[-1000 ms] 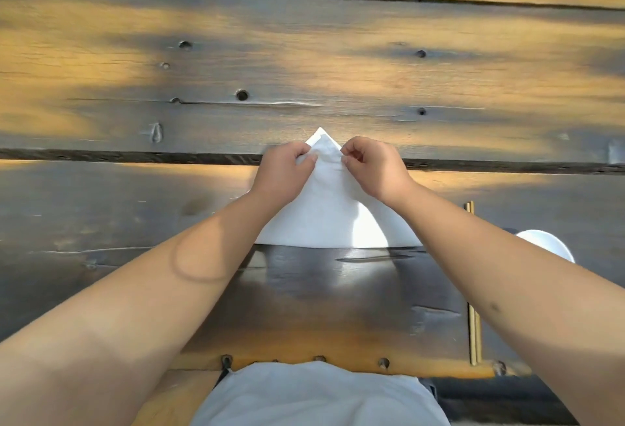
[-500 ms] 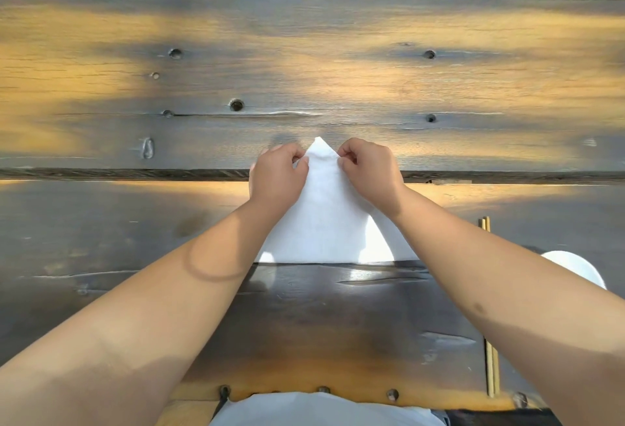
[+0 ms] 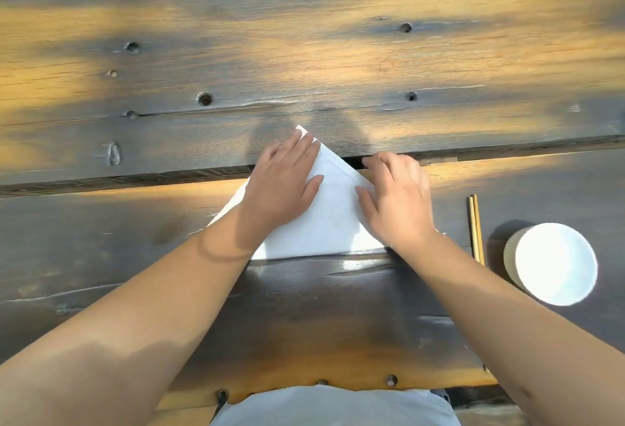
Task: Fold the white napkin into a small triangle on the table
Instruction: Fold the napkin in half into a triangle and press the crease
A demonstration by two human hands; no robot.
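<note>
The white napkin (image 3: 326, 222) lies flat on the wooden table (image 3: 304, 53) as a triangle, its tip pointing away from me and its long edge toward me. My left hand (image 3: 284, 182) rests palm down on the left half, fingers spread and reaching the tip. My right hand (image 3: 397, 199) lies flat on the right slanted edge, fingers apart, pressing the cloth down. Both hands cover the napkin's side corners.
A pair of wooden chopsticks (image 3: 476, 229) lies to the right of the napkin, pointing away from me. A white bowl (image 3: 554, 263) stands further right. A dark gap between planks (image 3: 118, 180) runs across the table under the napkin.
Both hands had been pinching the napkin's tip with curled fingers. Now they have let go, opened flat and spread onto the napkin's left half and right edge.
</note>
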